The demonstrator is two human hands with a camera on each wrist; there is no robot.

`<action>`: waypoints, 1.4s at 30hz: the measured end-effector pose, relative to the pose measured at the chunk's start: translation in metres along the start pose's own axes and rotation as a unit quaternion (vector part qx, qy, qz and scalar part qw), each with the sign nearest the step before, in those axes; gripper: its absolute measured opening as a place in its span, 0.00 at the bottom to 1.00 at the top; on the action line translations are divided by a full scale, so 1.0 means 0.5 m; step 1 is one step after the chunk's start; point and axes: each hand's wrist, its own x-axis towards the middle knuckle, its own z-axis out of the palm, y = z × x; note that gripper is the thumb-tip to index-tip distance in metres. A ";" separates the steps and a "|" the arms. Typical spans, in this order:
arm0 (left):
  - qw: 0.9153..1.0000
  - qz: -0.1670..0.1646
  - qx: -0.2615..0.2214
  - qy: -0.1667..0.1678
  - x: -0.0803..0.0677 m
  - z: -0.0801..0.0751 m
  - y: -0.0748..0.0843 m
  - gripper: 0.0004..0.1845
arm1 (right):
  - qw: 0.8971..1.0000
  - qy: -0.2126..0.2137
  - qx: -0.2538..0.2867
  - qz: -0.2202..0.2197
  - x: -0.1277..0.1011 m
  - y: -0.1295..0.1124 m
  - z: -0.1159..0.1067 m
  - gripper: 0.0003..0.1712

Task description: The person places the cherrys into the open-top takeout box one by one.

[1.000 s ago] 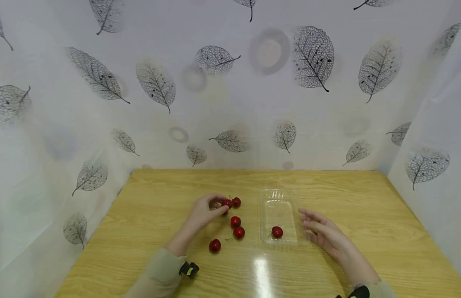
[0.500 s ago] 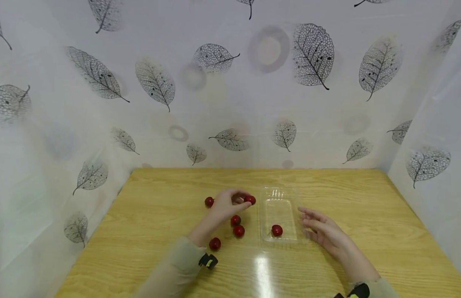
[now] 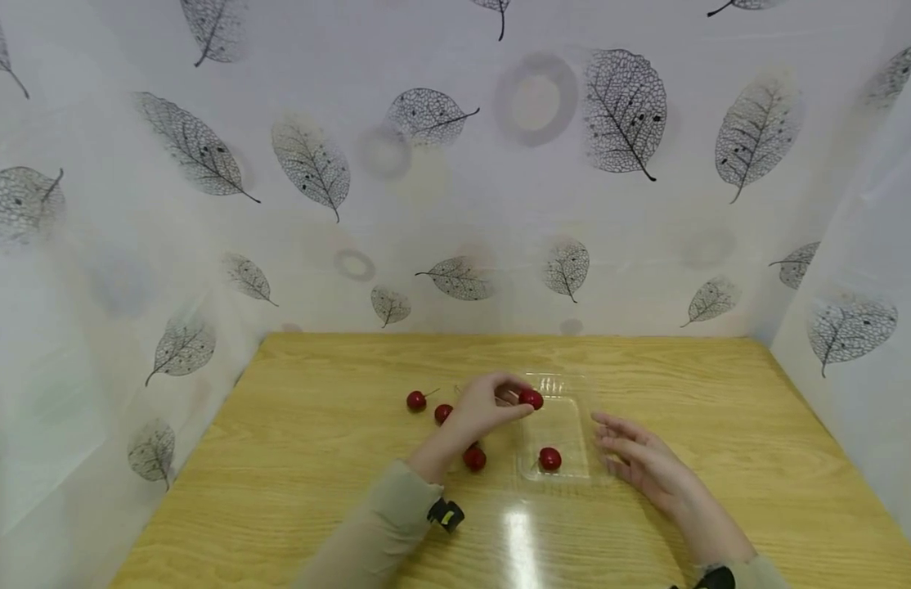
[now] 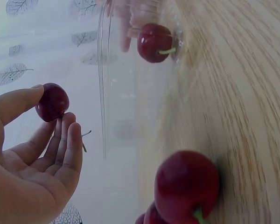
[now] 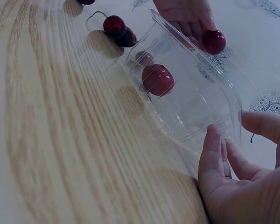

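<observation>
My left hand (image 3: pixel 492 405) pinches a red cherry (image 3: pixel 531 399) (image 4: pixel 52 102) (image 5: pixel 213 41) between thumb and fingertips, just above the left rim of a clear plastic tray (image 3: pixel 557 383) (image 5: pixel 224 88). One cherry (image 3: pixel 549 459) (image 4: pixel 154 43) (image 5: pixel 157 80) lies inside the tray near its front. My right hand (image 3: pixel 632 454) (image 5: pixel 233 158) rests with straight, relaxed fingers against the tray's right side and holds nothing. Loose cherries lie on the wooden table left of the tray: one (image 3: pixel 416 401) with a stem, one (image 3: pixel 443 413) beside it, and one (image 3: pixel 474 459) near my left wrist.
The wooden table (image 3: pixel 316 458) is walled at the back and both sides by white leaf-print sheeting (image 3: pixel 455 204). A close cherry (image 4: pixel 186 184) fills the lower part of the left wrist view. A glare patch (image 3: pixel 518 532) lies on the table in front of the tray.
My left hand picked a cherry from the loose group and carried it rightward to the tray's left rim. The right hand stayed by the tray. The loose cherries shifted a little.
</observation>
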 end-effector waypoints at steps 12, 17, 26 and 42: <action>0.999 0.020 -0.012 -0.027 0.021 0.050 0.006 0.16 | 1.000 0.008 -0.004 0.006 -0.004 0.000 -0.002 0.21; 0.999 0.023 -0.013 -0.032 0.018 0.061 0.007 0.16 | 1.000 0.011 -0.008 0.008 -0.004 0.000 -0.003 0.24; 0.999 0.012 -0.001 -0.041 0.013 0.075 0.004 0.18 | 1.000 0.000 -0.008 0.005 -0.003 0.004 -0.005 0.26; 0.990 0.051 0.121 -0.047 0.011 0.085 -0.005 0.17 | 1.000 -0.009 -0.018 0.002 0.001 0.003 -0.004 0.29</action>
